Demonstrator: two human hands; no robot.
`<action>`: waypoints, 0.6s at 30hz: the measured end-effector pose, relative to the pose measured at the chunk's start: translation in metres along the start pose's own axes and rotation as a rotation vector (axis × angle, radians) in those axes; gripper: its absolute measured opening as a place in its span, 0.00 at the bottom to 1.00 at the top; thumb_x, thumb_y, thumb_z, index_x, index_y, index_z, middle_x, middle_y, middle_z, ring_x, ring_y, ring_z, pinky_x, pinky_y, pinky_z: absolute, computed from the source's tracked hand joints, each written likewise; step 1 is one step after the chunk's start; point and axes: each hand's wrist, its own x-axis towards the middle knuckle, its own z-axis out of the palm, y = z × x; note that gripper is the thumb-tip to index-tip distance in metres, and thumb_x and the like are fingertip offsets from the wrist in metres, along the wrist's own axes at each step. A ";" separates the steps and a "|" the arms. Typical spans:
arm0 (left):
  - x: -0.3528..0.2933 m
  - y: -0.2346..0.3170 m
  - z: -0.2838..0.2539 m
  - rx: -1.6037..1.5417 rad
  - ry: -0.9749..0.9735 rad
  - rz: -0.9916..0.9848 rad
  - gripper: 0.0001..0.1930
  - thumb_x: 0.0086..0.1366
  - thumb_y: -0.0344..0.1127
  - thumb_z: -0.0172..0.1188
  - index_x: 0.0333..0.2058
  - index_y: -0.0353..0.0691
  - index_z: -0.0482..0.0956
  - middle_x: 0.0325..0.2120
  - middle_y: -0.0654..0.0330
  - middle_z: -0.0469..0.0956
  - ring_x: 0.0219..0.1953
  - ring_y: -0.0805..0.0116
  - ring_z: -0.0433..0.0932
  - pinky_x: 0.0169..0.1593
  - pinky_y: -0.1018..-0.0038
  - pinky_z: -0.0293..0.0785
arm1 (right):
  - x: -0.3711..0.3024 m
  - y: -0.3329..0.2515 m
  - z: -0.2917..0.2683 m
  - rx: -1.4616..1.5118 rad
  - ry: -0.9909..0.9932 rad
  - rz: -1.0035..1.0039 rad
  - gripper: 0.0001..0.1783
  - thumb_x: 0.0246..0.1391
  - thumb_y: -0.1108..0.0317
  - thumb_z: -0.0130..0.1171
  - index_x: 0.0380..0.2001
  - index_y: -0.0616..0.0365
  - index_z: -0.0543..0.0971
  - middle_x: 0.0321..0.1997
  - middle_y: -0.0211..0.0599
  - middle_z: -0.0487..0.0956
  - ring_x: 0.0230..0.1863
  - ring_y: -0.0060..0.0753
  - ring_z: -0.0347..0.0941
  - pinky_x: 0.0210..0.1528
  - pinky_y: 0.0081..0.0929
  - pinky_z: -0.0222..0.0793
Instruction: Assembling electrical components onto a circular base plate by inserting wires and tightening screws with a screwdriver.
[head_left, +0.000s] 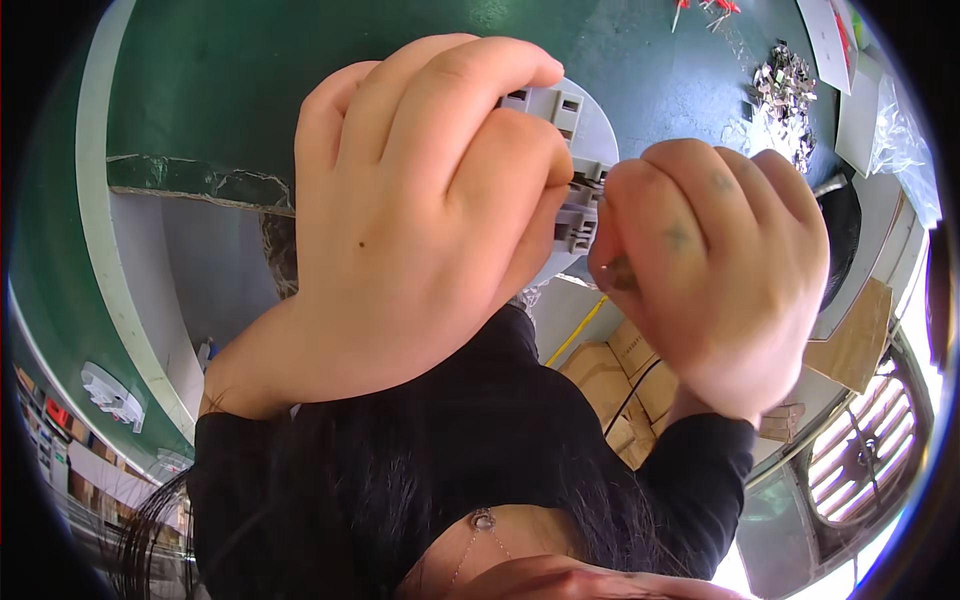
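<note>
My left hand [420, 210] is curled around a round grey plastic part [595, 135] with raised square slots and blocks on its face. Its fingers and thumb cover the part's left side. Close against the right side of that part is my right hand [715, 250], its fingers folded into a tight pinch. A small dark, shiny bit [621, 273] shows by the right thumb, but what it is cannot be made out. Between the two hands, slotted grey blocks and a dark metal piece [588, 182] seated in one are visible; the right fingertips are hidden.
A pile of small metal pieces [785, 95] lies on the green tabletop [220, 80] at the far right, with red bits [715, 8] behind. The table's worn front edge [200, 183] runs at left. Cardboard boxes [610, 375] and a fan [865, 450] are lower right.
</note>
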 end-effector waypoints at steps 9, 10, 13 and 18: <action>0.000 -0.002 0.001 -0.023 -0.017 0.010 0.14 0.44 0.22 0.68 0.31 0.41 0.77 0.51 0.56 0.77 0.48 0.55 0.77 0.51 0.65 0.69 | -0.004 0.003 0.000 0.237 -0.089 0.174 0.13 0.39 0.73 0.68 0.30 0.55 0.76 0.28 0.35 0.76 0.28 0.46 0.74 0.31 0.38 0.68; 0.002 -0.002 0.001 -0.014 -0.012 0.007 0.14 0.44 0.22 0.68 0.31 0.41 0.77 0.51 0.56 0.77 0.48 0.55 0.77 0.51 0.65 0.69 | -0.003 0.003 0.000 0.240 -0.086 0.178 0.13 0.39 0.73 0.68 0.30 0.55 0.76 0.28 0.35 0.76 0.28 0.46 0.74 0.31 0.38 0.68; 0.006 -0.001 0.002 0.006 -0.006 0.011 0.13 0.45 0.23 0.68 0.31 0.41 0.77 0.51 0.57 0.77 0.48 0.56 0.77 0.52 0.65 0.69 | 0.006 0.000 -0.005 0.089 -0.112 0.126 0.11 0.40 0.73 0.67 0.29 0.56 0.76 0.27 0.36 0.75 0.28 0.46 0.73 0.31 0.39 0.68; 0.014 0.002 0.009 0.014 0.015 0.035 0.12 0.47 0.23 0.67 0.31 0.41 0.77 0.51 0.58 0.77 0.48 0.57 0.76 0.52 0.65 0.68 | 0.018 0.003 -0.021 0.101 -0.192 0.043 0.10 0.41 0.75 0.65 0.28 0.56 0.75 0.27 0.37 0.74 0.30 0.46 0.74 0.33 0.39 0.69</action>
